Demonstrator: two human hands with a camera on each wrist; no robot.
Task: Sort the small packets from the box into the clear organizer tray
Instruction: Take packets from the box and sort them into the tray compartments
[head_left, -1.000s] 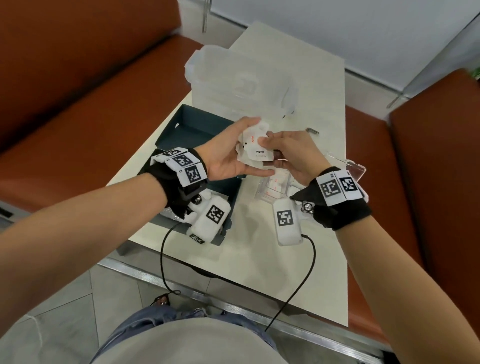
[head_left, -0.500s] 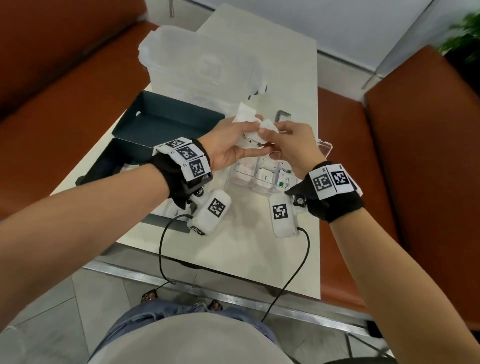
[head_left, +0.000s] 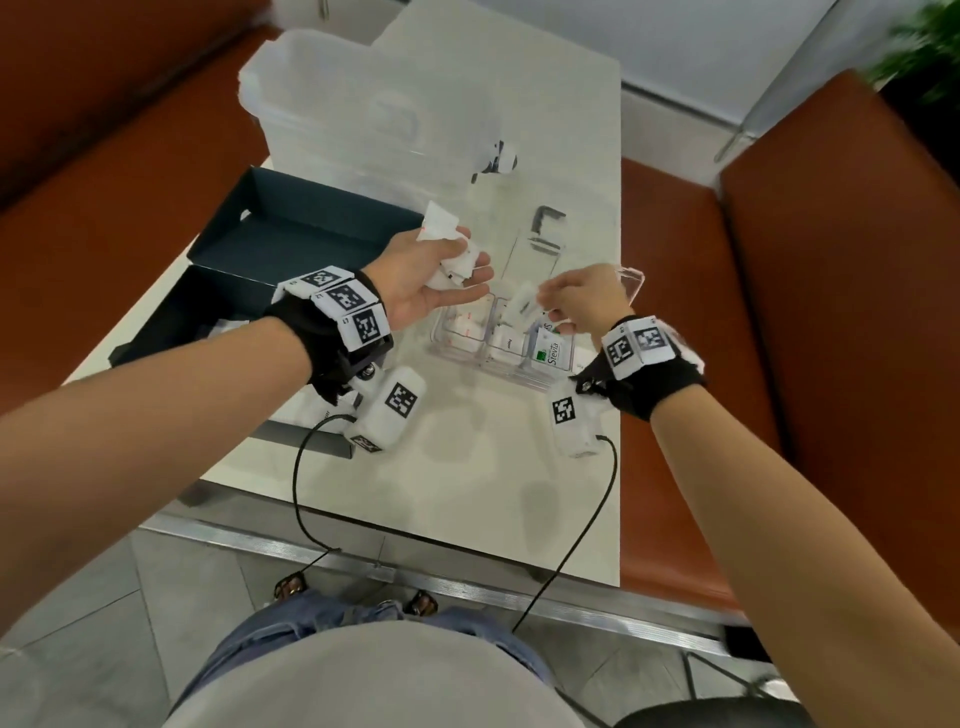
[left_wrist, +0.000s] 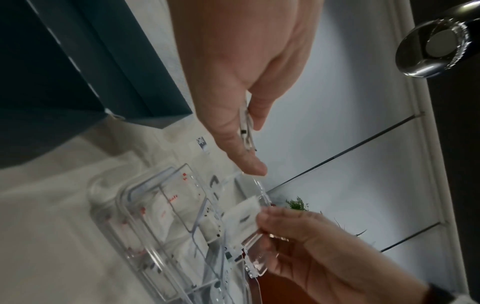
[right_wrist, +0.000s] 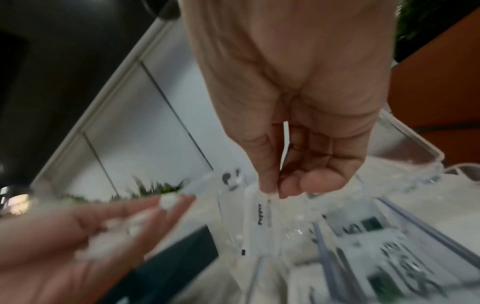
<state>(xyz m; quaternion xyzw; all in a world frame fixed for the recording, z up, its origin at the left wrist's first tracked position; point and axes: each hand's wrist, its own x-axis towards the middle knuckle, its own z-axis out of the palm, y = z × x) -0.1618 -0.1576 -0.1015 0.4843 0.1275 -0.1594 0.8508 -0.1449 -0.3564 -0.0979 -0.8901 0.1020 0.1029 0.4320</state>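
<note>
Packets (head_left: 451, 249) sat bunched in my left hand (head_left: 426, 283) in the head view, palm up, fingers loosely cupped round them, above the table (head_left: 467, 493) between the dark box (head_left: 291, 234) and the clear organizer tray (head_left: 457, 353). My right hand (head_left: 576, 301) pinched one white packet (head_left: 522, 306) just over the tray, whose compartments already held packets, one marked Stevia (head_left: 550, 356).

From the left wrist, my left hand (left_wrist: 241, 86) gripped packet edges between thumb and fingers, while the right hand (left_wrist: 311, 246) held its packet (left_wrist: 241, 218) over the tray (left_wrist: 155, 226).

From the right wrist, blurred, thumb and forefinger (right_wrist: 270, 164) nipped the packet's (right_wrist: 262, 222) top edge.
</note>
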